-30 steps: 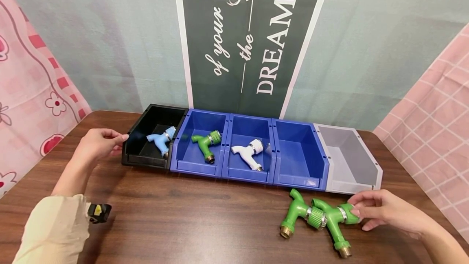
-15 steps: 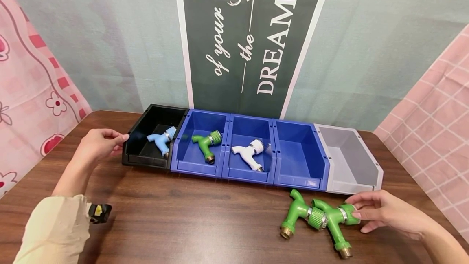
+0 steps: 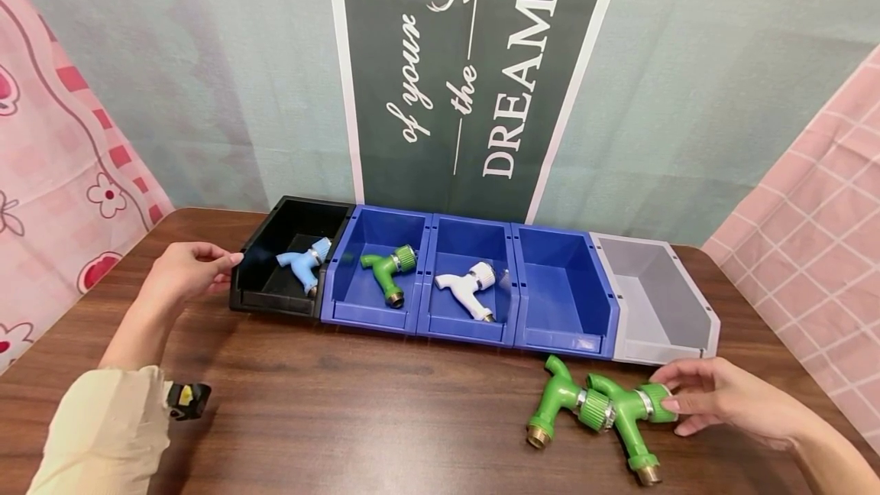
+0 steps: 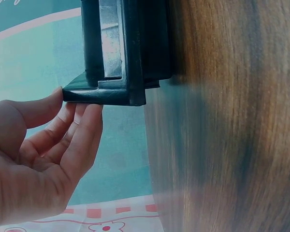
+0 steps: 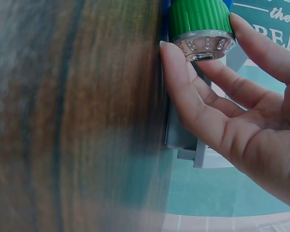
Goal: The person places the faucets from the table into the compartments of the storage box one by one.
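At the far left, my left hand (image 3: 182,272) pinches the side rim of a black bin (image 3: 275,301); in the left wrist view the thumb meets the rim (image 4: 82,94) and the fingertips lie against the outer wall. My right hand (image 3: 736,399) grips the knob of a green tap (image 3: 629,411) lying on the table. The right wrist view shows thumb and fingers around that ribbed green knob (image 5: 200,19) with its clear end. Touching this tap on its left is a second green tap (image 3: 560,399). Both have brass threaded ends.
Three blue bins (image 3: 371,315) and a grey bin (image 3: 687,296) continue the row from the black one. A light blue tap (image 3: 300,266), a green tap (image 3: 386,275) and a white tap (image 3: 467,289) lie in the three leftmost bins. A printed cloth (image 3: 275,82) hangs behind the table.
Almost nothing moves. Both hands keep their places at the black bin and the tap's knob, and the taps lie as before.
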A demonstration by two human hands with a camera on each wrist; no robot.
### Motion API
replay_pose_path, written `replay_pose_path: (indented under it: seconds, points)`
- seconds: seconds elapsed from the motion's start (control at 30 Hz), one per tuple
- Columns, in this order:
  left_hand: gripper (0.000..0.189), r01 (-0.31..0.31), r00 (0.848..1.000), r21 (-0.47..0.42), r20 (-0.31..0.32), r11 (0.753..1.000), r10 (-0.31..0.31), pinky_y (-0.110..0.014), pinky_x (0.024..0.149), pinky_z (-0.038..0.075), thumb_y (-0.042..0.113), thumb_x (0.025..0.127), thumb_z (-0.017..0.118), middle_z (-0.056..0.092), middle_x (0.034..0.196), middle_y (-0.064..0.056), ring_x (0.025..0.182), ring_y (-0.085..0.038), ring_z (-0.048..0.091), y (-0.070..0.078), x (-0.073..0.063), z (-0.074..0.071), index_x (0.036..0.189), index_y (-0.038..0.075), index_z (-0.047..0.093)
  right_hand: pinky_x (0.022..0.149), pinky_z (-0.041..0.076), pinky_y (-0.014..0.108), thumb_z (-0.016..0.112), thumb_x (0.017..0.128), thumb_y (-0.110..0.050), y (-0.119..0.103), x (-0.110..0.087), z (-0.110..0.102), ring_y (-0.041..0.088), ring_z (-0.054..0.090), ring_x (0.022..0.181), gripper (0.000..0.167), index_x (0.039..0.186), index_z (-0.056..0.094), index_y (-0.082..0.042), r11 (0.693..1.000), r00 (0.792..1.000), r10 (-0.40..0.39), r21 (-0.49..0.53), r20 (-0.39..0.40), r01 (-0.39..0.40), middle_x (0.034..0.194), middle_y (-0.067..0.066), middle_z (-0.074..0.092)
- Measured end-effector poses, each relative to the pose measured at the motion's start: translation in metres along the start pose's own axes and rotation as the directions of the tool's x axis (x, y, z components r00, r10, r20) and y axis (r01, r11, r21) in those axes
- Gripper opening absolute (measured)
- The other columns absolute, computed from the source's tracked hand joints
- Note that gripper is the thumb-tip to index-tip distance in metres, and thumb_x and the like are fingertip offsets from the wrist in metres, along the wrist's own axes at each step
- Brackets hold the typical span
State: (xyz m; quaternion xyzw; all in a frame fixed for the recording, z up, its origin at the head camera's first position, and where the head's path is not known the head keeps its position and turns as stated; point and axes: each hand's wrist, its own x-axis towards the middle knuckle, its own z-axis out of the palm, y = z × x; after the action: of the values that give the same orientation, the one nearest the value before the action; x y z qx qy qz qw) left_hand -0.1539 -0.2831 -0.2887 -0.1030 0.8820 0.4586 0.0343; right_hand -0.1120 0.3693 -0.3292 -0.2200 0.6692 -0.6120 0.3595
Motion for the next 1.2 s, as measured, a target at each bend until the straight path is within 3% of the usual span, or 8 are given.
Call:
replay_pose_path:
  seconds: [0.63,0.87,1.2]
  points:
    - [0.044,0.002,1.000,0.008,-0.006,1.000,-0.002,-0.026,0.064,0.054,0.026,0.091,0.056,0.057,0.075,-0.005,0.066,-0.010,0.057,-0.0008,0.0008,0.0006,0.107,-0.015,0.052,0.077,0.049,0.049,0.039,0.090,0.014,-0.0038,-0.0016,0.0039,0.020,0.061,0.091,0.034,0.115,0.052,-0.003,0.999,0.999,-0.031,0.018,-0.007,0.031,0.105,0.004,0.060]
    - [0.045,0.002,1.000,0.010,-0.005,1.000,-0.002,-0.027,0.064,0.054,0.027,0.092,0.056,0.057,0.077,-0.006,0.067,-0.011,0.057,-0.0002,0.0005,0.0008,0.108,-0.015,0.052,0.074,0.052,0.042,0.037,0.088,0.018,-0.0041,-0.0017,0.0037,0.020,0.062,0.091,0.039,0.117,0.053,-0.002,0.994,0.994,-0.107,-0.020,0.003,0.107,0.105,0.009,0.062]
    - [0.044,-0.013,1.000,0.002,-0.015,1.000,0.013,-0.026,0.061,0.054,0.026,0.092,0.054,0.057,0.073,-0.003,0.064,-0.008,0.056,-0.0017,0.0013,0.0013,0.105,-0.016,0.052,0.071,0.053,0.041,0.039,0.087,0.018,-0.0096,-0.0034,0.0032,0.019,0.063,0.089,0.040,0.116,0.056,-0.005,0.989,0.993,-0.106,-0.114,-0.053,0.099,0.101,0.009,0.064]
